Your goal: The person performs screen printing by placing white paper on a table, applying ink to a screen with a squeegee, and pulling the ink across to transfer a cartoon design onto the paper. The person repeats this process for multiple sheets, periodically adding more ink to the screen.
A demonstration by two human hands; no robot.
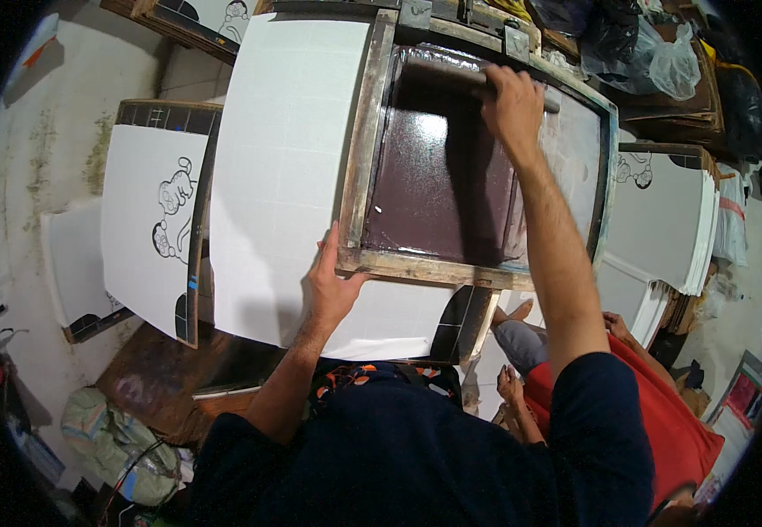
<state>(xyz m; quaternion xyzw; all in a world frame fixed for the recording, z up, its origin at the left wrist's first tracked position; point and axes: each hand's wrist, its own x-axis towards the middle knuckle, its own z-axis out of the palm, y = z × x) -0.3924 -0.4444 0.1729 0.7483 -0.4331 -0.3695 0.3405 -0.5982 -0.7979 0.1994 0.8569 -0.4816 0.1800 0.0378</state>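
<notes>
A wooden screen printing frame [451, 269] with dark purple-brown mesh [425, 198] lies over a white sheet [284, 132] on a board. Near the mesh's far end, my right hand [514, 104] is closed around the handle of a long squeegee [458, 81]. Its blade edge is in shadow, so contact with the mesh is hard to judge. My left hand [332, 285] grips the frame's near left corner, forefinger along the left side and thumb against the near edge. Metal clamps [517, 42] sit on the frame's far side.
Boards bearing white sheets with black line drawings stand at left [154, 193] and right [666, 206]. Close on my right sits a person in red [627, 422], one hand [511, 384] near my board. Plastic bags [653, 66] pile at far right; a sack [117, 439] lies lower left.
</notes>
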